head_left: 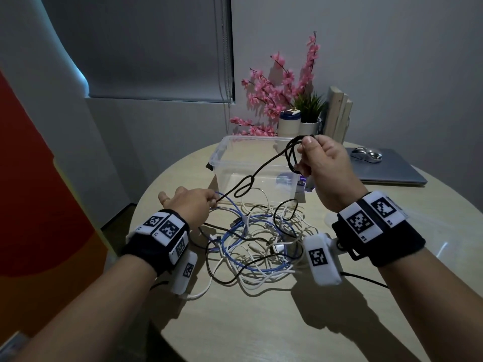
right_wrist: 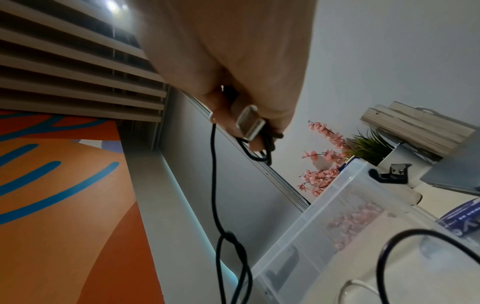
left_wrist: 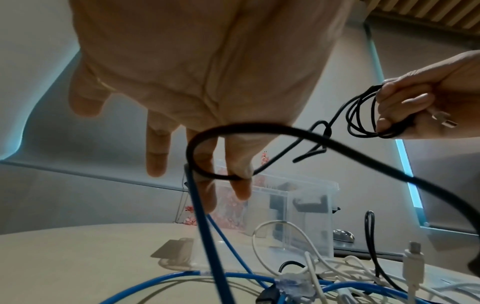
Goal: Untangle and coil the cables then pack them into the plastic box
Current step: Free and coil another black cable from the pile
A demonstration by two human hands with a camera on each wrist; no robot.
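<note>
Right hand: the right hand [head_left: 322,163] was raised above the clear plastic box [head_left: 222,152], thumb and curled fingers clamped on several loops of the black cable [head_left: 264,165]; a metal USB plug [right_wrist: 249,123] stuck out under its fingers.
Left hand: the left hand [head_left: 193,205] was lower, near the box's front left corner, pinching the same black cable between fingertips [left_wrist: 240,170], the other fingers extended.
Black cable: it ran taut from hand to hand with a loose knot [head_left: 244,185] midway; its remaining length trailed down into the pile.
Cable pile: a tangle of white cables [head_left: 261,280], a blue cable [head_left: 235,231] and black strands lay on the round surface [head_left: 261,322], between the forearms and just in front of the box.
Plastic box: it stood open, with no cable visible inside.
Behind: pink artificial flowers [head_left: 282,87], a small potted plant [head_left: 309,108], a closed laptop [head_left: 386,171] with a mouse [head_left: 366,154] on it.
</note>
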